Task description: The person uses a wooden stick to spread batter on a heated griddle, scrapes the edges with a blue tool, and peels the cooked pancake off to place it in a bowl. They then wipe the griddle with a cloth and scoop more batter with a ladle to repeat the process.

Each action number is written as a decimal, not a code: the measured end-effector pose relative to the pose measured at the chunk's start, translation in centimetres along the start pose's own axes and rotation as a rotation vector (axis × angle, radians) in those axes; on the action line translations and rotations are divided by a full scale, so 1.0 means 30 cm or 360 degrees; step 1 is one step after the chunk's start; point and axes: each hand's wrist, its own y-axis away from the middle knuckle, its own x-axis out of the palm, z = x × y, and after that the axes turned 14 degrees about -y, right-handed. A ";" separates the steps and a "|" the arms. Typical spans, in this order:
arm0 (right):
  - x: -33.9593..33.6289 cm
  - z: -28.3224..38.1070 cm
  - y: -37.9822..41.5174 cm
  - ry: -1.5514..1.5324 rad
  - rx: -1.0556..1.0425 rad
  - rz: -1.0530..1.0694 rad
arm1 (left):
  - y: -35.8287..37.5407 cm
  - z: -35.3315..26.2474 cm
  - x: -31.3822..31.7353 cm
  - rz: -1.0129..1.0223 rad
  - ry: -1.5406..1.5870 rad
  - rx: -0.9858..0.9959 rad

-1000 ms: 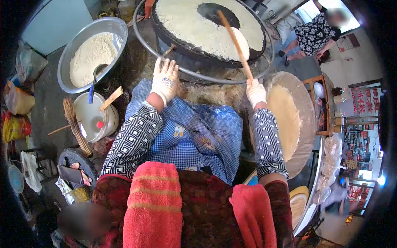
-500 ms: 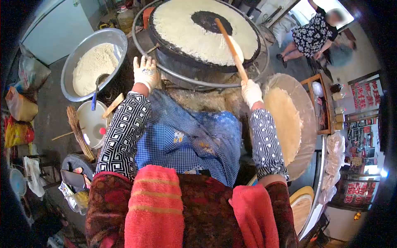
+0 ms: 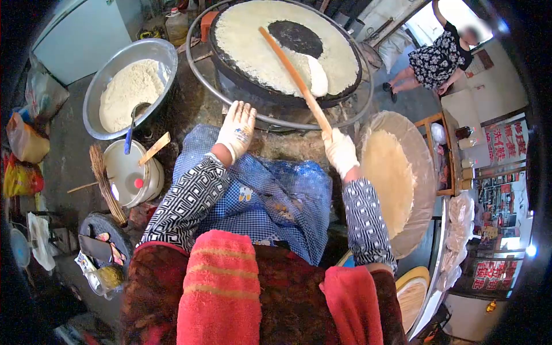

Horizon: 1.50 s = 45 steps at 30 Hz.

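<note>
My right hand [image 3: 340, 152], in a white glove, is closed round the lower end of a long wooden batter spreader [image 3: 296, 77]. The spreader slants up and left across the round black griddle [image 3: 296, 39]. Pale batter [image 3: 247, 43] coats the griddle in a wide ring round its dark centre. A thick wet lump of batter [image 3: 318, 79] lies just right of the spreader. My left hand [image 3: 237, 133], also gloved, has its fingers stretched out near the metal ring [image 3: 270, 121] at the griddle's front.
To the left stand a metal basin [image 3: 95, 86] of batter with a ladle [image 3: 132, 123] and a white bucket [image 3: 144, 184] by a straw brush [image 3: 103, 178]. Thin flatbreads [image 3: 391, 178] lie on a round tray [image 3: 422, 172] at my right. Another person [image 3: 440, 57] stands at the back right.
The spreader's far end has swung left off the dark centre onto the batter, and my right hand has shifted slightly left and down. My left hand has moved right and down. A batter lump shows more.
</note>
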 end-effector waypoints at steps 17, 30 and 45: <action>0.065 -0.287 0.151 0.0329 -0.0046 -0.0145 | 0.000 -0.087 -0.056 -0.0228 0.0354 -0.0229; 0.021 -0.168 -0.169 0.0145 -0.0007 -0.0038 | 0.006 0.073 0.063 -0.0428 0.0319 -0.0320; -0.056 -0.214 -0.179 0.0066 0.0192 -0.0047 | -0.059 0.354 0.172 -0.0067 0.0003 -0.0556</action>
